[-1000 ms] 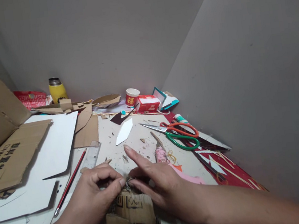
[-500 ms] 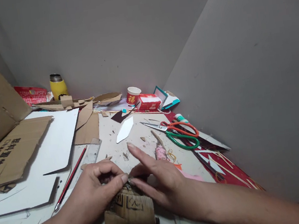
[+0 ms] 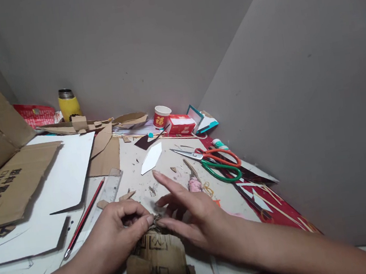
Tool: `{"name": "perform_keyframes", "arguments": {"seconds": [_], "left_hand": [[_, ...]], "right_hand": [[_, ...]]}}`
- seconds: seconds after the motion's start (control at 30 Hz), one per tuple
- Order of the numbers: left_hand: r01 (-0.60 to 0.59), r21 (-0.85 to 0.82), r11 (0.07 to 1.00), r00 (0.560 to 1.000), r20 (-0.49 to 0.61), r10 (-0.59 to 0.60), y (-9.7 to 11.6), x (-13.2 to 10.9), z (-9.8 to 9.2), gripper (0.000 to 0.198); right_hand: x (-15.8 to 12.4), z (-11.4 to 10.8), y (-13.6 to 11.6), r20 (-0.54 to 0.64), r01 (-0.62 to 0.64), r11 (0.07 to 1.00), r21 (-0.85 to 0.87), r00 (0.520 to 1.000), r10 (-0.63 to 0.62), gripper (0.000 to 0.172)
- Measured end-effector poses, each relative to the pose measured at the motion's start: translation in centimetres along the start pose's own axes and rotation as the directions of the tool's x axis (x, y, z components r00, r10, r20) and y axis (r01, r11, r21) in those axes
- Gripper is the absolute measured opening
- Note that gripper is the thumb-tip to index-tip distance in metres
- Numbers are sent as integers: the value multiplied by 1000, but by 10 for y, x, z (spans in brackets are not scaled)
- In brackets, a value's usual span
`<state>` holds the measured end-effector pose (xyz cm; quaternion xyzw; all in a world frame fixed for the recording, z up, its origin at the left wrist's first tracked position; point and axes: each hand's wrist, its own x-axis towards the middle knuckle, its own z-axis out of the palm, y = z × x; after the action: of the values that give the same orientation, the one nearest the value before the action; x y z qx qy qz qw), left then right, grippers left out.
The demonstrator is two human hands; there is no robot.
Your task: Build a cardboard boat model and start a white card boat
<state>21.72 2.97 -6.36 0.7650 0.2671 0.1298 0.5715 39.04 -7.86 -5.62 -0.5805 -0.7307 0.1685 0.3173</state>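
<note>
A brown cardboard piece with printed black marks stands close in front of me at the bottom centre, its top end torn and frayed. My left hand is closed, thumb and index finger pinching the ragged top end. Just right of it, my right hand has its fingers apart, with the index finger stretched up and forward. Its thumb tip is beside the frayed end; whether it touches cannot be seen. Ahead of both hands lies a white pointed paper strip. A pink-wrapped tool lies beyond my right hand.
Scissors with orange and green handles lie to the right. A red pencil, a clear ruler, white sheets and cardboard are on the left. A paper cup, red box and yellow bottle stand at the back.
The right hand's middle fingers have spread away from the frayed end, while its index finger stays raised. The left hand keeps its pinch. The whole view has shifted slightly.
</note>
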Motion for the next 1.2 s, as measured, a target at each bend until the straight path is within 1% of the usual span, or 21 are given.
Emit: {"name": "perform_keyframes", "arguments": {"seconds": [0.07, 0.17, 0.23, 0.3, 0.4, 0.47, 0.53, 0.6, 0.63, 0.67, 0.7, 0.73, 0.77, 0.83, 0.87, 0.93, 1.0, 1.07, 1.2], "left_hand": [[26, -12, 1000, 1000, 3, -26, 1, -1, 0, 23], [73, -41, 997, 997, -12, -73, 1, -2, -1, 29], [85, -51, 995, 996, -32, -87, 1, -2, -2, 33], [81, -53, 995, 996, -41, -83, -1, -1, -2, 30], [79, -46, 996, 996, -31, -81, -2, 0, -2, 22], [85, -47, 995, 996, -37, -87, -1, 0, -1, 21], [94, -44, 995, 994, -48, -96, 0, 0, 0, 21], [108, -19, 994, 993, -49, -109, 3, -1, 1, 22], [114, 0, 993, 992, -45, -114, 4, -1, 1, 22], [115, 18, 993, 993, -37, -114, 4, -1, 1, 21], [113, 31, 993, 993, -32, -112, 5, -1, 1, 20], [109, 36, 993, 994, -25, -108, 5, 0, 1, 19], [105, 38, 994, 994, -21, -104, 5, 0, 2, 18], [108, 41, 993, 994, -15, -108, 4, 0, 2, 17], [112, 42, 993, 994, -14, -111, 3, 0, 3, 17], [112, 52, 992, 994, -10, -112, 2, 0, 3, 17], [108, 64, 992, 994, -7, -108, 1, 0, 3, 17], [95, 78, 992, 995, -10, -95, 0, 1, 2, 17], [57, 105, 993, 998, -17, -55, -2, 2, 2, 18]], "right_hand": [[-1, -6, -2, -80, 20, 1000, 4, 997, -19, 71], [-1, -13, -2, -211, 26, 999, -30, 977, -31, 58], [0, -14, 0, -252, 3, 999, -51, 968, -16, 54], [0, -12, 4, -252, -9, 999, -48, 968, -4, 54], [1, -7, 11, -173, -14, 1000, -21, 985, 10, 60], [1, -4, 13, -104, -43, 999, -7, 994, 42, 62], [1, -4, 12, -63, -76, 997, -8, 995, 75, 61], [1, -7, 8, -65, -95, 994, -45, 994, 92, 55], [1, -10, 6, -65, -100, 992, -71, 993, 96, 49], [1, -12, 3, -47, -106, 989, -99, 994, 102, 41], [1, -14, 1, -4, -116, 985, -129, 993, 116, 33], [1, -15, -1, 63, -127, 979, -161, 988, 139, 26], [1, -16, -3, 145, -137, 971, -195, 975, 167, 25], [1, -17, -5, 295, -147, 955, -257, 929, 222, 32], [2, -17, -6, 345, -148, 949, -277, 907, 242, 34], [5, -16, -7, 413, -139, 951, -275, 877, 247, 32], [7, -15, -8, 459, -128, 961, -245, 858, 231, 29], [9, -14, -10, 480, -126, 967, -219, 850, 219, 27], [11, -10, -12, 462, -186, 957, -222, 845, 271, 30]]}}
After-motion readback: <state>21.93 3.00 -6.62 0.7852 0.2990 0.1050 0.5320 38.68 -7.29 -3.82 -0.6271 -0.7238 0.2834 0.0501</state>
